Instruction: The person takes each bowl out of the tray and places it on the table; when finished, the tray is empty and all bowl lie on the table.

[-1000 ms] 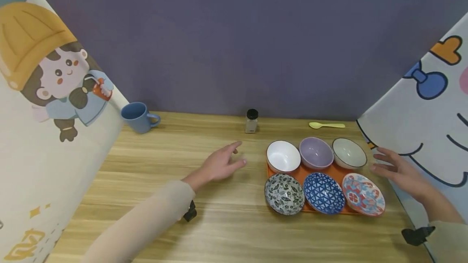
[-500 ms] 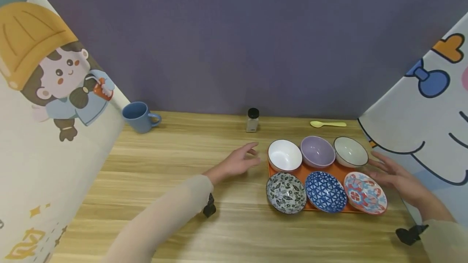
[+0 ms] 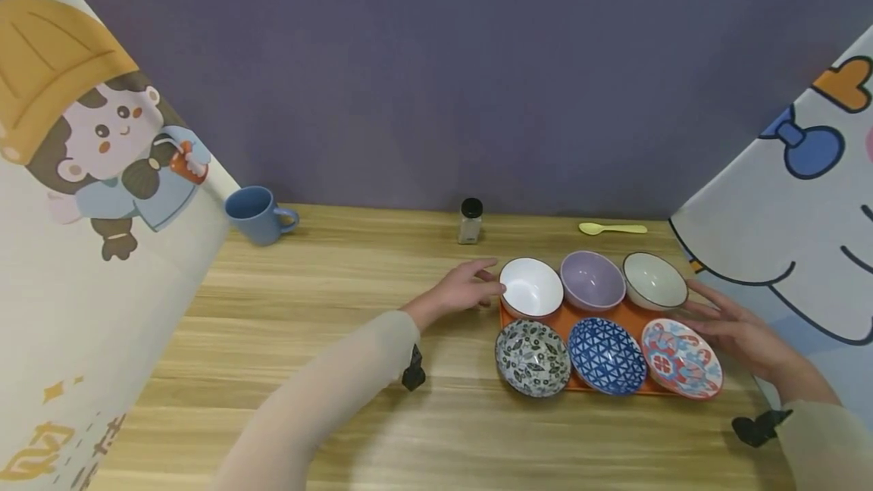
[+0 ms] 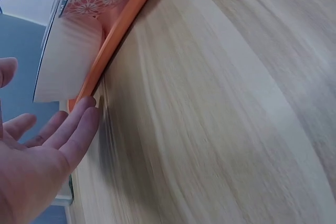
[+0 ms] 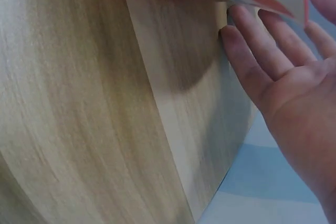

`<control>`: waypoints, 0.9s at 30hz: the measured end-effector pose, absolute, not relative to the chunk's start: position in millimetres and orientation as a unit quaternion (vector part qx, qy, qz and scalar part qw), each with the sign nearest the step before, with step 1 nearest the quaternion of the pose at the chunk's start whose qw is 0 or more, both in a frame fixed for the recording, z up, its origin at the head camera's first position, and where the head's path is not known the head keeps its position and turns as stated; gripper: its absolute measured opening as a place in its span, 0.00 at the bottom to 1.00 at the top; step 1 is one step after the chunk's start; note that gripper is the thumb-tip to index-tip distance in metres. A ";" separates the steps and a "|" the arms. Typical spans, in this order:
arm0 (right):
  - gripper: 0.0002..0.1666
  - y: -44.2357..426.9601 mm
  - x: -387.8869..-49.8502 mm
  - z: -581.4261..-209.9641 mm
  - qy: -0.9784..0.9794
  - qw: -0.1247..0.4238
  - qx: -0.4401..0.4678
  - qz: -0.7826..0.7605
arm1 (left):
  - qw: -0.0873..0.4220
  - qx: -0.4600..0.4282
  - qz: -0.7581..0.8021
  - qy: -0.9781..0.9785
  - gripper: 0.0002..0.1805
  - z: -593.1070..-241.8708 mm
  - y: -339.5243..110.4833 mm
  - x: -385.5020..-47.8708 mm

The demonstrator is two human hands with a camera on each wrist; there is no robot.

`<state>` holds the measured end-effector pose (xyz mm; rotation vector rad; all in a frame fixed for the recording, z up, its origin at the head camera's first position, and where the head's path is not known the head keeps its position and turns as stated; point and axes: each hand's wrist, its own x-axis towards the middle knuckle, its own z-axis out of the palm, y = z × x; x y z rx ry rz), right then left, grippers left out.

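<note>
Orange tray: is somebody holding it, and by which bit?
Nothing is held: the left grip and right grip are uncurled at opposite ends of the orange tray. I can't tell if either touches it.

Orange tray [image 3: 629,316] flat on table [image 3: 327,271], bearing three plain bowls [image 3: 592,280] behind three patterned bowls [image 3: 606,356], mouths up.

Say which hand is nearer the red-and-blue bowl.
Right: the right hand is beside the red-and-blue bowl; the left hand is across the tray, by the white bowl.
</note>
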<state>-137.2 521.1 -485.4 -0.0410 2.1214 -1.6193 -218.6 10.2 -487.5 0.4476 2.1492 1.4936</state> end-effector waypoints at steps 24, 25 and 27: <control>0.54 518.6 -136.6 -487.2 0.820 0.220 -0.009 -0.529 | 0.270 0.133 0.571 0.764 0.38 -485.6 26.3 -218.6; 0.54 518.8 -136.9 -487.7 0.818 0.220 -0.008 -0.531 | 0.268 0.132 0.569 0.766 0.37 -485.4 27.4 -218.7; 0.55 519.0 -137.0 -488.5 0.816 0.218 -0.008 -0.535 | 0.262 0.130 0.562 0.774 0.35 -485.2 30.0 -219.1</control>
